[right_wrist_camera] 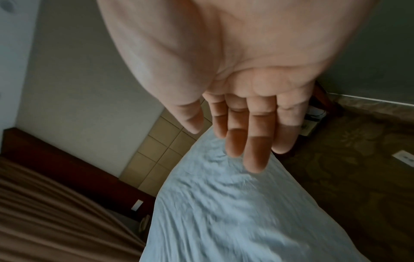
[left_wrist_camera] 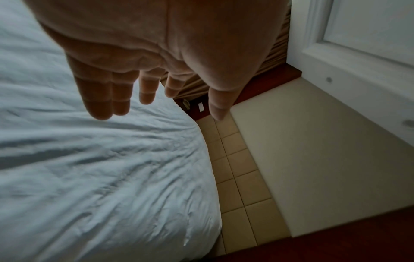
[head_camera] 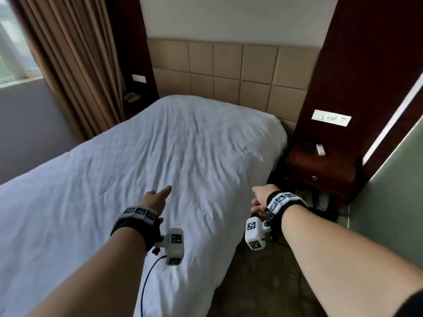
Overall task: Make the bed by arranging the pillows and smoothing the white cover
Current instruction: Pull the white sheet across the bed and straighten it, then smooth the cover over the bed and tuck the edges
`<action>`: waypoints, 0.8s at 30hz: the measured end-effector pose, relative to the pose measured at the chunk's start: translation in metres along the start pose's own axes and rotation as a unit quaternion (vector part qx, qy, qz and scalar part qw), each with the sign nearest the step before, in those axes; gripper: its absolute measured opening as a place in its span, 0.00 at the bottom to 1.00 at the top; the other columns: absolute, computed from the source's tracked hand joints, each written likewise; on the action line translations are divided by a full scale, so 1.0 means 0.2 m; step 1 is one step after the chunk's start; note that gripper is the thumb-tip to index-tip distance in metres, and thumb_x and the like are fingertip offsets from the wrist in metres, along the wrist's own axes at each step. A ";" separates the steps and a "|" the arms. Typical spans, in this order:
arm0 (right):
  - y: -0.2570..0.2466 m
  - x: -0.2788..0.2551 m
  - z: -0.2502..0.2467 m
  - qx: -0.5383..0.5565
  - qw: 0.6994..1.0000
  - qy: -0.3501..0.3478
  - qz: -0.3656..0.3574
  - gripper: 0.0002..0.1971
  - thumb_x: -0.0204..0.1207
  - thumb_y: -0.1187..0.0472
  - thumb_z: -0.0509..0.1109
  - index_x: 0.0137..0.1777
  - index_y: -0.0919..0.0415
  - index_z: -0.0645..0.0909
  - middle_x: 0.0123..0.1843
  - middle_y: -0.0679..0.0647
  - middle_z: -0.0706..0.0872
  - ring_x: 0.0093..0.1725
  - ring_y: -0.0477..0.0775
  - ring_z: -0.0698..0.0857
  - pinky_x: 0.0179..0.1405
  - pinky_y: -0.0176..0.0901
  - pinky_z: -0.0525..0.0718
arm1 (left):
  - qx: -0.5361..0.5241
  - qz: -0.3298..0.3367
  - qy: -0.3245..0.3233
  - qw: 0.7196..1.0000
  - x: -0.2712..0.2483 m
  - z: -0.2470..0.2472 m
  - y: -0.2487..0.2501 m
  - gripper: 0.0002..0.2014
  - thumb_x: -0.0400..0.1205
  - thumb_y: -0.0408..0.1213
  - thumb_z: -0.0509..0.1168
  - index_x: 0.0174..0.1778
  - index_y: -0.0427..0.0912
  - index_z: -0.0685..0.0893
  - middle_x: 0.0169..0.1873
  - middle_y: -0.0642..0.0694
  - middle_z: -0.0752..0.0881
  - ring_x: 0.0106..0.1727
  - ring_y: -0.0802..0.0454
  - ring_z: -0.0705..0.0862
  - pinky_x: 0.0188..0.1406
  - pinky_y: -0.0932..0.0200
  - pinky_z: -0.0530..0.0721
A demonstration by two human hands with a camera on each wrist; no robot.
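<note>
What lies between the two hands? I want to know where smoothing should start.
In the head view, only wrinkled white cover lies between the left hand and the right hand; no pillow or other object shows there.

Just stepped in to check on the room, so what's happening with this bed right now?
A person stands at the side of the bed, both hands out over the white cover. The left hand and right hand are open and hold nothing. The cover lies spread up to the tan headboard but is wrinkled. No pillows show on top. A dark nightstand beside the bed carries a small white remote.
</note>
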State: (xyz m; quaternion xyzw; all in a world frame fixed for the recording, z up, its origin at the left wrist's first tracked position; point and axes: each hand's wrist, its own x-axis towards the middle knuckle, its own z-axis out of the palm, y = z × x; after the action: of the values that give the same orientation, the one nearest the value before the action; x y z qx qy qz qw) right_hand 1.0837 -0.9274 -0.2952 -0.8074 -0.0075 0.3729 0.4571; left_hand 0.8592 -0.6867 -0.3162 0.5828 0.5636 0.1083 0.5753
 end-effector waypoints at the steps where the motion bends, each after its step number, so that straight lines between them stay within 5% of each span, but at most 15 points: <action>1: -0.05 0.04 -0.04 0.016 1.000 0.008 0.003 0.08 0.86 0.61 0.60 0.47 0.64 0.74 0.39 0.59 0.79 0.17 0.51 0.83 0.16 0.37 0.82 | -0.005 -0.006 -0.006 1.000 0.02 0.06 0.05 0.40 0.79 0.62 0.71 0.85 0.51 0.66 0.76 0.43 0.75 0.66 0.38 0.81 0.59 0.40 0.88; 3: -0.12 0.12 -0.11 0.034 0.999 0.021 0.007 0.11 0.87 0.63 0.58 0.43 0.66 0.73 0.37 0.61 0.77 0.09 0.50 0.77 0.09 0.35 0.75 | -0.007 -0.018 -0.014 1.000 0.07 0.17 0.12 0.39 0.80 0.61 0.71 0.84 0.50 0.68 0.68 0.43 0.78 0.59 0.40 0.82 0.60 0.39 0.88; 7: -0.17 0.36 -0.14 0.020 0.999 0.037 0.013 0.10 0.85 0.59 0.62 0.49 0.67 0.76 0.41 0.63 0.82 0.24 0.59 0.82 0.11 0.33 0.75 | -0.004 -0.034 -0.010 0.999 0.23 0.33 0.22 0.32 0.82 0.59 0.70 0.74 0.41 0.75 0.46 0.45 0.78 0.53 0.41 0.82 0.62 0.36 0.88; 11: -0.19 0.62 -0.09 -0.034 0.998 0.036 0.028 0.12 0.82 0.54 0.64 0.49 0.65 0.78 0.43 0.60 0.86 0.26 0.58 0.85 0.22 0.35 0.78 | -0.023 -0.088 0.000 0.996 0.46 0.45 0.22 0.35 0.79 0.62 0.71 0.75 0.43 0.76 0.48 0.43 0.80 0.48 0.42 0.84 0.57 0.37 0.90; 14: -0.26 0.85 -0.01 -0.141 0.989 0.017 0.027 0.12 0.81 0.54 0.66 0.53 0.63 0.78 0.49 0.61 0.86 0.38 0.60 0.87 0.34 0.42 0.87 | -0.049 -0.130 0.013 0.990 0.67 0.49 0.19 0.33 0.79 0.62 0.71 0.72 0.41 0.78 0.48 0.39 0.81 0.46 0.38 0.86 0.56 0.34 0.88; 17: -0.38 1.10 0.15 -0.327 0.945 0.027 -0.017 0.15 0.80 0.49 0.66 0.51 0.63 0.81 0.51 0.63 0.85 0.48 0.63 0.85 0.48 0.46 0.82 | -0.071 -0.179 0.012 0.981 0.88 0.48 0.15 0.33 0.80 0.63 0.69 0.75 0.44 0.77 0.56 0.36 0.84 0.48 0.36 0.89 0.48 0.36 0.87; 20: -0.47 1.31 0.37 -0.419 0.906 -0.011 -0.057 0.13 0.79 0.48 0.66 0.46 0.59 0.76 0.47 0.59 0.80 0.48 0.61 0.82 0.52 0.47 0.79 | -0.102 -0.218 0.022 0.970 1.07 0.45 0.04 0.31 0.81 0.62 0.68 0.74 0.45 0.78 0.61 0.35 0.83 0.48 0.34 0.88 0.53 0.37 0.87; 24: -0.44 1.58 0.63 -0.518 0.849 -0.085 -0.059 0.14 0.76 0.49 0.68 0.55 0.58 0.79 0.54 0.60 0.84 0.54 0.61 0.84 0.56 0.46 0.81 | -0.136 -0.284 0.072 0.946 1.25 0.44 -0.21 0.31 0.82 0.60 0.67 0.72 0.40 0.77 0.49 0.40 0.82 0.45 0.38 0.86 0.41 0.42 0.86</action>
State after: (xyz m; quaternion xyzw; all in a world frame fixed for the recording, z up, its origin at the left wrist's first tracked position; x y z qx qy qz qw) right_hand 1.2640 -0.6720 -0.4564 -0.8902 -0.2861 0.3543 -0.0087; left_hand 0.9905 -0.5532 -0.5078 0.3055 0.7255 0.0573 0.6140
